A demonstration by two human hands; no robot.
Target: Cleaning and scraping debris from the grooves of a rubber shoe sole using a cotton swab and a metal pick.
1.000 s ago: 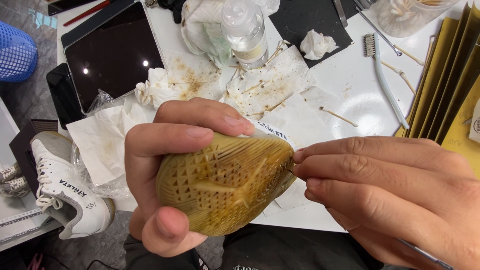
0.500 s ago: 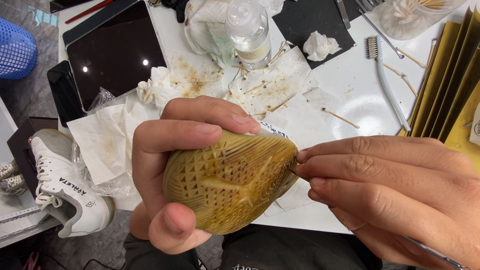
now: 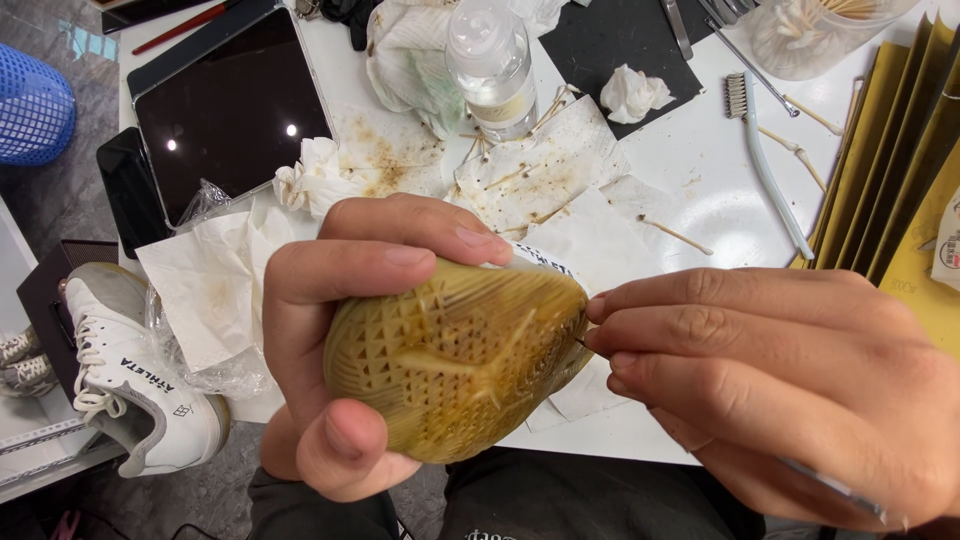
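Over the white table's [image 3: 700, 190] front edge, left hand [image 3: 350, 350] grips a yellowed shoe sole [image 3: 450, 370] tread-up w/ fingers wrapped round it, right hand [image 3: 780, 390] pinching a thin pick at its right edge.

shoe-cleaning workbench: stained tissues [image 3: 520, 180], brush [image 3: 765, 165], white sneaker [image 3: 140, 385].

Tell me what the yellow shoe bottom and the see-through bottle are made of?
The shoe sole looks like rubber: yellowish, slightly glossy, moulded in a small grid tread. The bottle looks like clear plastic: see-through, thin-walled, with a cap of the same look.
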